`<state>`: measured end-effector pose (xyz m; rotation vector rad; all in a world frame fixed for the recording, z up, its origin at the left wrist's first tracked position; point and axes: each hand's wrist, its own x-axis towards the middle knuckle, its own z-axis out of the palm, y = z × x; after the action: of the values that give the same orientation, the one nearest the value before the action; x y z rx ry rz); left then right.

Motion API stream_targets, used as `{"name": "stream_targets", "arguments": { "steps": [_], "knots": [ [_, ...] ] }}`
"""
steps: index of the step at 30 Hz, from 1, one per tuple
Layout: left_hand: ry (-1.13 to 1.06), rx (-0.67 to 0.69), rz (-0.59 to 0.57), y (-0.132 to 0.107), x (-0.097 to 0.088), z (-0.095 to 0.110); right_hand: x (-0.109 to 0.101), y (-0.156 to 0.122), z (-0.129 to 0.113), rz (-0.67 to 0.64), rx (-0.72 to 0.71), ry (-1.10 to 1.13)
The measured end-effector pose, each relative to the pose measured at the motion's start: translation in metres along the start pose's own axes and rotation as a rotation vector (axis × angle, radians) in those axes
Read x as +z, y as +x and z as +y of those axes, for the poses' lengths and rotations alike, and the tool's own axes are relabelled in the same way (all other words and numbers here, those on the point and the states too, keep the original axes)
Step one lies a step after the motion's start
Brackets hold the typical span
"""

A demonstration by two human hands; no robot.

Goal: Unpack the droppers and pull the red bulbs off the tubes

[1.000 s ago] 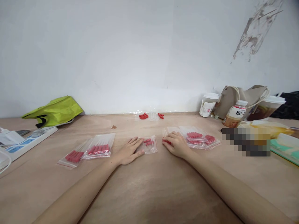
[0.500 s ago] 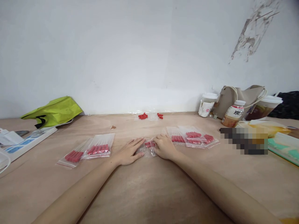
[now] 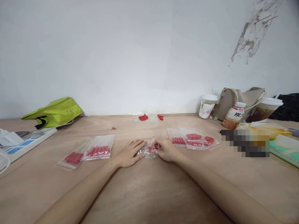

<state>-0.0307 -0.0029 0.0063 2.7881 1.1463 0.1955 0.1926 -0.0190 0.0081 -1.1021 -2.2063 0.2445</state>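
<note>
Across desk, work looks part-way along: left bags and right bags lie filled, middle bag seems unfinished; left hand rests flat on its left edge, fingers slightly spread; right hand bunches fingers at right edge, pinching bag or piece, cannot tell; red pieces inside, just beside right fingers

I count one clear bag at the fingers, two lidded cups, one bottle.

"炭" — large, dark, on the drink bottle
</note>
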Motion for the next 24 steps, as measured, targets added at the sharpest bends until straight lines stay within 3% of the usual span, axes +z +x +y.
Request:
{"name": "stream_targets", "arguments": {
  "steps": [7,11,14,16,19,24],
  "knots": [
    [-0.007,-0.105,-0.014,0.001,0.004,-0.004,-0.027,-0.003,0.018,0.07,0.173,0.258],
    [-0.002,-0.179,-0.034,0.003,0.007,0.001,-0.053,0.0,0.031,0.051,0.285,0.486],
    [0.042,-0.293,-0.003,0.004,0.006,0.015,-0.077,0.0,0.041,0.184,0.299,0.504],
    [0.092,-0.378,0.019,0.005,0.003,0.025,-0.087,-0.003,0.048,0.329,0.268,0.445],
    [0.108,-0.457,0.04,0.006,-0.006,0.031,-0.087,-0.01,0.059,0.511,0.166,0.171],
    [0.02,-0.456,0.104,0.01,-0.025,0.01,-0.062,-0.019,0.068,0.518,-0.101,-0.197]
  ]
}}
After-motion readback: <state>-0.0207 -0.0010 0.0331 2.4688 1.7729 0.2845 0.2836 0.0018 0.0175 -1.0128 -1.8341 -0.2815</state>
